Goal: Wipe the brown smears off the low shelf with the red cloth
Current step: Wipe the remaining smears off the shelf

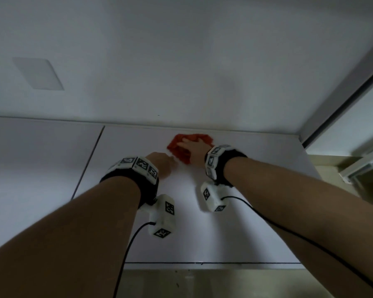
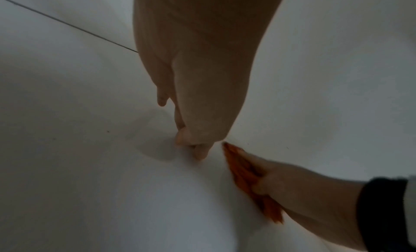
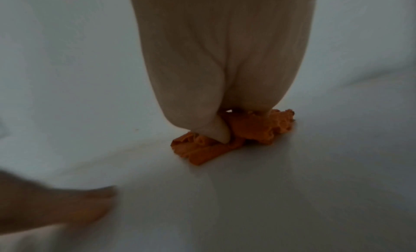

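The 2 forearms are stretched forward. The right hand [image 1: 194,147] is pressed palm down on the red cloth [image 1: 177,149]; the left hand [image 1: 159,163] is loosely curled.

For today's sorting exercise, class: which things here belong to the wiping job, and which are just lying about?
Job in hand:
- red cloth
- right hand, pressing the cloth
- low shelf
- left hand, fingers touching the shelf

Just there:
- square wall panel
- white frame at far right

Head cam looks down/fwd over shelf [image 1: 224,233]; wrist cams sit close, both sharing red cloth [image 1: 177,149].
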The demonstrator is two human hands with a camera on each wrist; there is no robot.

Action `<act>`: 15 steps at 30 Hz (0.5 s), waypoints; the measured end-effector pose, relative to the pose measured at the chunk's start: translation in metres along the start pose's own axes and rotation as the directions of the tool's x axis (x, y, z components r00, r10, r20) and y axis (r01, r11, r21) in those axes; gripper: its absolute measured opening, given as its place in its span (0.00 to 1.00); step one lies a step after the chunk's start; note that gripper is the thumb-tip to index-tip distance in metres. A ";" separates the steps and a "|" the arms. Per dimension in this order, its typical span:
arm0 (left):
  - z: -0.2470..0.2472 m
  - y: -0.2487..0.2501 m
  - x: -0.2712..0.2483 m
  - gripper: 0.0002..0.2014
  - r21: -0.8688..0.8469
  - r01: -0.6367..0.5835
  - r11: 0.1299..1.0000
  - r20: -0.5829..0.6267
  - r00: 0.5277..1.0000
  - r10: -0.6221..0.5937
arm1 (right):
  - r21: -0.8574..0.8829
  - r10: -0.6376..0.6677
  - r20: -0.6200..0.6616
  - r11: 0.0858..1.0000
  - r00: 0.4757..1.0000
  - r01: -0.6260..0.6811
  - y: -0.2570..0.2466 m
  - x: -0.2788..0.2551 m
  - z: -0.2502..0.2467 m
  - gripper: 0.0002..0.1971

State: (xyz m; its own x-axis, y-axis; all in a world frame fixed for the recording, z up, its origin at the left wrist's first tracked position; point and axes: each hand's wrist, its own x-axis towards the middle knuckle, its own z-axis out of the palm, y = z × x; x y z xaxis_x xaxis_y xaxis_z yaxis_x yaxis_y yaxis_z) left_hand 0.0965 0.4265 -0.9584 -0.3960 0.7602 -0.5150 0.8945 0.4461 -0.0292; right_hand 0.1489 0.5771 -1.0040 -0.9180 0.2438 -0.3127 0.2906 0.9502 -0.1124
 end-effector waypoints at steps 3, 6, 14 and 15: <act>0.001 0.004 0.003 0.22 -0.017 0.008 1.000 -0.022 1.000 -0.009 | -0.087 -0.001 0.065 0.996 0.998 0.007 0.012 -0.015 -0.005 0.25; 0.003 0.008 0.004 0.21 -0.045 0.010 0.999 -0.033 0.999 -0.012 | -0.004 0.053 -0.055 0.999 0.997 -0.053 0.051 -0.041 -0.002 0.25; 0.002 0.012 0.003 0.20 -0.079 0.046 0.996 -0.032 0.998 -0.048 | 0.191 0.331 -0.040 0.929 0.943 -0.318 0.115 -0.116 0.013 0.20; 0.002 0.012 0.003 0.20 -0.083 0.050 0.995 -0.039 0.998 -0.054 | 0.190 0.315 -0.019 0.933 0.949 -0.306 0.104 -0.115 0.011 0.19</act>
State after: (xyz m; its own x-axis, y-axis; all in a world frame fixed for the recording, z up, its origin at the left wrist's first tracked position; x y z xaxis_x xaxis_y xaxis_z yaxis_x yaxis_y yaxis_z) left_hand 0.1067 0.4334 -0.9622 -0.4512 0.7529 -0.4791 0.8531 0.5216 0.0161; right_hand 0.2880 0.6453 -0.9900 -0.7850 0.5342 -0.3138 0.6029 0.7752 -0.1886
